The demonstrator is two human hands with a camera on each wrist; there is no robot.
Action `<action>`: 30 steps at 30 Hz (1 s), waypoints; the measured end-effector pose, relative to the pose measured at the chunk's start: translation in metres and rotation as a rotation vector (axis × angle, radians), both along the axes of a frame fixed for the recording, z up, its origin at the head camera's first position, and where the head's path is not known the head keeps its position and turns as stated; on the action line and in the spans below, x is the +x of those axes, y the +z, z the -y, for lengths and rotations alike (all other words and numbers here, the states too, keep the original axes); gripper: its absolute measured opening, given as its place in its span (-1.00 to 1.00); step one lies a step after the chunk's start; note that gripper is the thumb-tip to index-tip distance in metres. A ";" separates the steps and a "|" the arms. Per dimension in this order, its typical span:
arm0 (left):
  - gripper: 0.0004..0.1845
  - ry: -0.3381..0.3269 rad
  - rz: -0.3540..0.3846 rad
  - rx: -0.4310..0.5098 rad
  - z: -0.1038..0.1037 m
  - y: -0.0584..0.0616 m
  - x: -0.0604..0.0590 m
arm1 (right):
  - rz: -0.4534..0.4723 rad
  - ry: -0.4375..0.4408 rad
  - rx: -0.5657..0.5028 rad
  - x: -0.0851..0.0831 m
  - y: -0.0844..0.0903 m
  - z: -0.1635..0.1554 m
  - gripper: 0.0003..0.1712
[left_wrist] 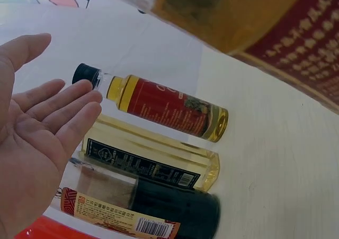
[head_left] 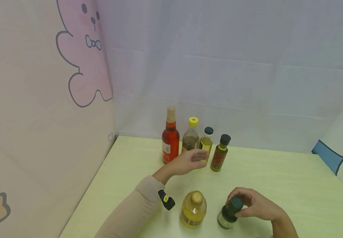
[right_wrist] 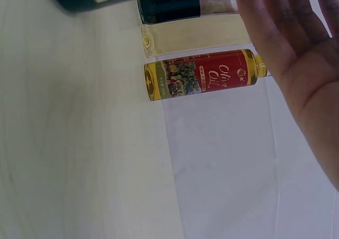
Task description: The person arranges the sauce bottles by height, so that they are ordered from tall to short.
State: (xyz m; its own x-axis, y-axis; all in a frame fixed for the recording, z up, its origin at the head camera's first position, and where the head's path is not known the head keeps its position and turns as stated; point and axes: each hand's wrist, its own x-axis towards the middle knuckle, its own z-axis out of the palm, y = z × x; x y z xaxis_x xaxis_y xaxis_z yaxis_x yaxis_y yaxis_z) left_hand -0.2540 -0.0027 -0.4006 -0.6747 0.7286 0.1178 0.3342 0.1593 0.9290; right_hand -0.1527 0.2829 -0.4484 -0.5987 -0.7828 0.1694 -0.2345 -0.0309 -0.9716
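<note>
My left hand [head_left: 195, 158] reaches with straight fingers toward a row of bottles at the back and holds nothing. Its fingertips are just in front of a pale yellow bottle [head_left: 206, 141] with a dark cap. In the left wrist view the open palm [left_wrist: 37, 143] is beside an olive oil bottle [left_wrist: 164, 107] with a red label. My right hand [head_left: 250, 205] grips the cap of a small dark green bottle [head_left: 229, 214] standing near the front. A yellow oil bottle [head_left: 193, 209] with a tan cap stands just left of it.
The back row also has a tall red bottle [head_left: 170, 140], a dark bottle with a yellow cap [head_left: 190, 137] and the olive oil bottle [head_left: 219, 153]. The pale green table [head_left: 293, 185] meets cloth walls at the left and back.
</note>
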 end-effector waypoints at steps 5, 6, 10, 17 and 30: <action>-0.51 -0.091 0.007 0.000 0.005 -0.005 0.003 | 0.007 -0.004 0.003 0.001 0.001 0.001 -0.58; -0.51 -0.110 0.011 -0.001 0.006 -0.006 0.003 | -0.005 0.002 -0.002 0.000 0.001 0.001 -0.58; -0.56 -0.180 0.028 -0.003 0.010 -0.011 0.005 | -0.011 0.007 -0.009 0.001 0.001 0.001 -0.58; -0.57 -0.274 0.069 0.042 0.016 -0.018 0.007 | -0.015 0.005 -0.005 0.001 0.002 0.002 -0.60; -0.48 -0.505 0.064 0.102 0.030 -0.031 0.012 | -0.013 0.000 0.001 0.002 0.002 0.001 -0.60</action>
State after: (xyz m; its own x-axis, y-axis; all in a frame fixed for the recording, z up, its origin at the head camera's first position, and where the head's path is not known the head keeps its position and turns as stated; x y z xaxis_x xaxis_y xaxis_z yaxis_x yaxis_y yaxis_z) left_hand -0.2425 -0.0329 -0.4312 -0.2501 0.9522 0.1756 0.2881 -0.1000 0.9524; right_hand -0.1511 0.2815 -0.4460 -0.5961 -0.7833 0.1762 -0.2471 -0.0298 -0.9685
